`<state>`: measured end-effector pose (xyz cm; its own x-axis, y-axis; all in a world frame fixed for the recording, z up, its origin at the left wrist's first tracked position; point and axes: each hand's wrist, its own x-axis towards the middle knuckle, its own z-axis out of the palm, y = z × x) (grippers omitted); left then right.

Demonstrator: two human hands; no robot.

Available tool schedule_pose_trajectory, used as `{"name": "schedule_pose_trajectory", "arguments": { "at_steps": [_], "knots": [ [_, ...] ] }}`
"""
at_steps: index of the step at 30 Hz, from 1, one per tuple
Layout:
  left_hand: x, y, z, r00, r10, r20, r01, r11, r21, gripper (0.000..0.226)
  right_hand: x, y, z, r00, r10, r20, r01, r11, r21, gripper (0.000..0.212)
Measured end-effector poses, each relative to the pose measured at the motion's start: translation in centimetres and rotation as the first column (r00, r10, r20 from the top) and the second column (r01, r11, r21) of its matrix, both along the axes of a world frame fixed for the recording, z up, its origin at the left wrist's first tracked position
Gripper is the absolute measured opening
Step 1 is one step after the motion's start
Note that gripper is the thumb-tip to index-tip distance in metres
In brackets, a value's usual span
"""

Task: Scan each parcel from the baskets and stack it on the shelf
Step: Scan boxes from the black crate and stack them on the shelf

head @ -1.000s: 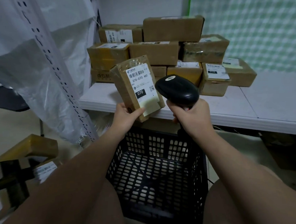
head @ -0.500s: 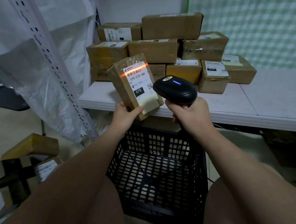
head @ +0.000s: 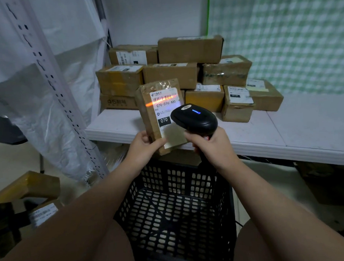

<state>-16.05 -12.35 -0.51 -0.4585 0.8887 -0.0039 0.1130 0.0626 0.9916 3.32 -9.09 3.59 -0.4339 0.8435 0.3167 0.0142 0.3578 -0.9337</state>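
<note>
My left hand (head: 143,144) grips the lower end of a small brown parcel (head: 154,115) with a white label reading 070, held upright above the black plastic basket (head: 177,214). My right hand (head: 210,146) grips the handle of a black barcode scanner (head: 193,118), whose blue light is on. An orange scan line lies across the barcode at the label's top. The scanner head hides the label's right part. Behind, several brown parcels (head: 188,49) are stacked on the white shelf (head: 298,131).
The basket between my knees holds nothing. A perforated white shelf post (head: 51,86) with plastic sheeting slants at the left. More parcels (head: 28,189) lie in another basket at the lower left. A green checked curtain (head: 281,34) hangs behind the shelf's right side.
The scanner light came on and the orange line now crosses the barcode. Parcel and scanner drew slightly closer together; both hands kept their grips.
</note>
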Motion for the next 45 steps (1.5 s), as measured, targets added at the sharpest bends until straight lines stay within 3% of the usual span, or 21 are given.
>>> {"name": "schedule_pose_trajectory", "arguments": {
  "at_steps": [3,8,13,18,21,23,26,29,32,36,42,45],
  "knots": [
    [0.6,-0.4,2.0,0.999,-0.036,0.002,0.036,0.999,0.018,0.05,0.8,0.7,1.1,0.997,0.047,-0.063,-0.056,0.987,-0.15,0.013],
    [3.2,0.1,6.4,0.993,-0.076,-0.094,0.082,0.995,0.064,0.068,4.0,2.8,3.6,0.981,-0.179,-0.078,0.162,0.969,-0.184,0.016],
    [8.4,3.8,9.8,0.975,-0.206,-0.086,0.215,0.97,0.112,0.065,8.5,4.9,6.0,0.963,-0.227,-0.146,0.19,0.955,-0.229,0.035],
    [14.1,9.6,11.2,0.927,-0.372,-0.053,0.376,0.919,0.123,0.048,13.2,8.1,7.2,0.893,-0.301,-0.333,0.19,0.926,-0.327,0.025],
    [16.4,13.9,12.2,0.897,-0.384,-0.217,0.415,0.902,0.118,0.052,15.0,11.4,8.6,0.828,-0.46,-0.32,0.351,0.871,-0.345,0.013],
    [16.8,17.1,12.5,0.808,-0.298,-0.508,0.387,0.919,0.078,0.05,16.0,14.2,9.6,0.779,-0.551,-0.299,0.445,0.823,-0.354,0.012],
    [16.2,21.5,12.7,0.51,-0.179,-0.841,0.272,0.962,-0.04,0.051,17.4,19.3,10.4,0.734,-0.634,-0.243,0.514,0.753,-0.411,0.017],
    [15.3,25.4,12.9,0.293,-0.199,-0.935,0.202,0.969,-0.143,0.056,18.2,24.2,10.0,0.725,-0.668,-0.169,0.52,0.691,-0.502,0.022],
    [14.6,28.8,12.7,0.168,-0.223,-0.96,0.187,0.964,-0.191,0.062,18.4,28.3,8.9,0.75,-0.656,-0.091,0.513,0.663,-0.545,0.026],
    [14.0,32.4,11.9,0.082,-0.208,-0.975,0.189,0.963,-0.19,0.067,18.6,32.4,7.2,0.789,-0.613,-0.034,0.486,0.658,-0.575,0.044],
    [13.3,34.2,10.3,0.056,-0.155,-0.986,0.179,0.973,-0.143,0.058,18.3,35.2,4.4,0.82,-0.568,0.071,0.493,0.636,-0.594,0.046],
    [13.3,34.5,10.0,0.05,-0.123,-0.991,0.175,0.978,-0.113,0.058,18.2,35.4,4.0,0.828,-0.558,0.058,0.493,0.674,-0.551,0.033]
  ]
}}
